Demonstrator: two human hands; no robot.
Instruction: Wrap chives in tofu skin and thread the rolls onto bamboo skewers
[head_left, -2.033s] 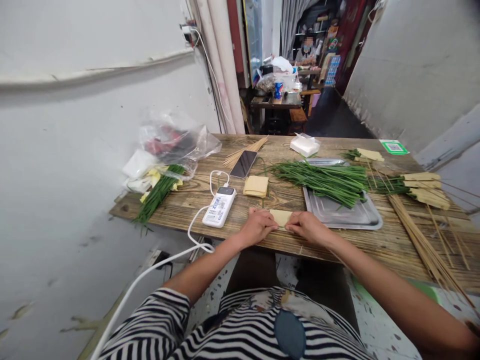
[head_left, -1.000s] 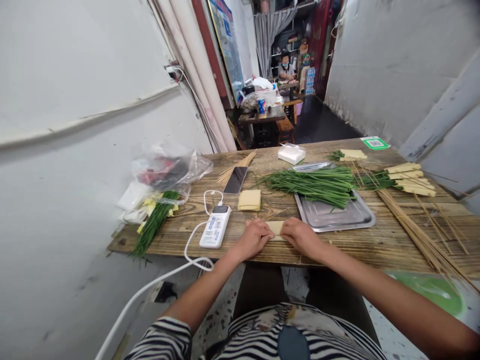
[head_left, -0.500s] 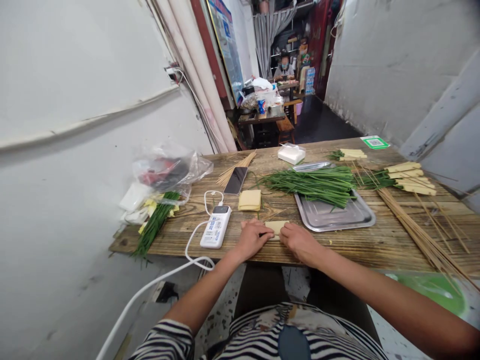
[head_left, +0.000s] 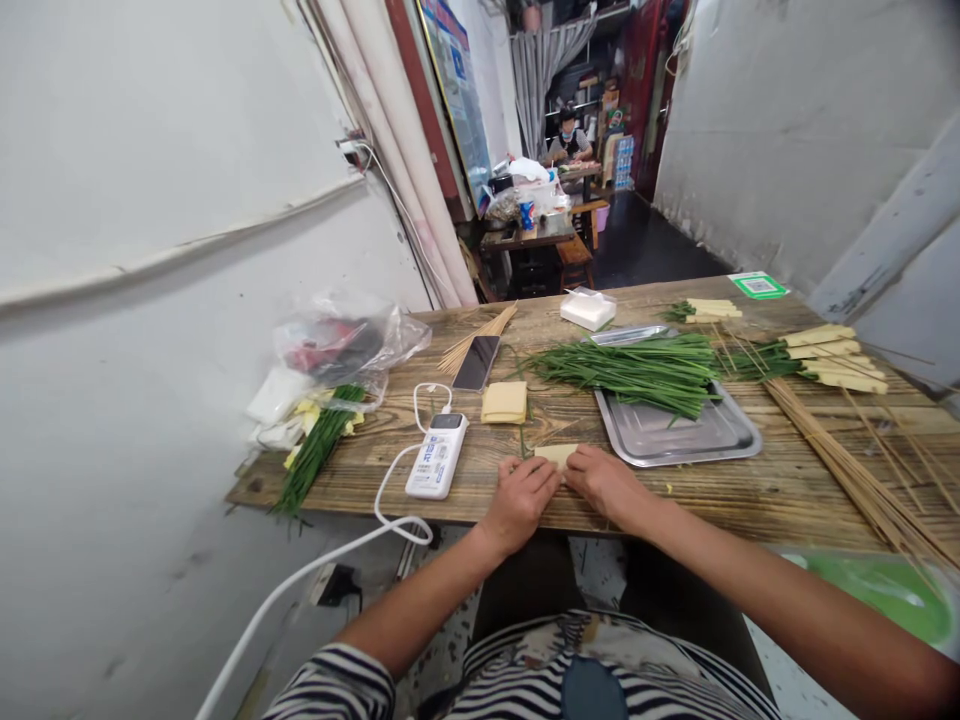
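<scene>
A pale yellow tofu skin sheet (head_left: 556, 454) lies on the wooden table (head_left: 480, 478) near its front edge, partly hidden by both hands. My left hand (head_left: 525, 496) is closed over its left and near side, fingers curled. From the right, my right hand (head_left: 604, 484) pinches the same sheet with bent fingers. What lies inside or beneath the sheet cannot be seen. Just beyond is a stack of folded tofu skin sheets (head_left: 504, 402). Green chives (head_left: 637, 368) lie across a metal tray (head_left: 679, 445) to the right.
A white power bank (head_left: 436, 460) with a cable and a phone (head_left: 476, 362) are at left, by skewers (head_left: 480, 335). Chive bundle (head_left: 315, 455) and plastic bag (head_left: 352, 340) lie far left. Finished-looking rolls (head_left: 832, 355) and long skewers (head_left: 832, 450) are right. A person (head_left: 570, 140) sits behind.
My left hand has turned and moved slightly right and nearer the table edge, its knuckles now over the sheet's near side. My right hand stays on the sheet. The view has shifted slightly.
</scene>
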